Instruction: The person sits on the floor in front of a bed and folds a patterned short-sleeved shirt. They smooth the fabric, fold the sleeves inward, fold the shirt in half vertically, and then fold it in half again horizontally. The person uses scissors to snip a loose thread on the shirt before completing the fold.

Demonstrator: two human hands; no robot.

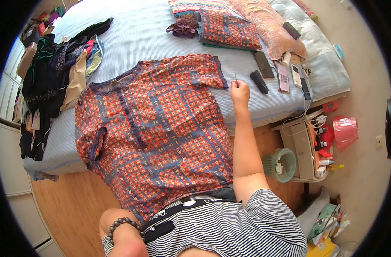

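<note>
A red and blue patterned short-sleeved shirt (169, 120) is spread face up, its neck and sleeves on the bed and its lower part reaching my waist. Just right of the cuff at its upper right, my right hand (239, 92) is closed in a pinch. A thin dark sliver, like a needle or thread, sticks up from those fingers. My left hand (112, 218), with a beaded bracelet (120, 222) at the wrist, is bent in at the lower left beside the shirt's hem. Its fingers are hidden.
Dark and light clothes (45, 85) are heaped on the bed's left. Folded patterned cloth (230, 30) and a pillow (264, 25) lie at the back. Right of my hand are a black case (259, 82) and phones (283, 77). A green basket (268, 165) stands by the cabinet.
</note>
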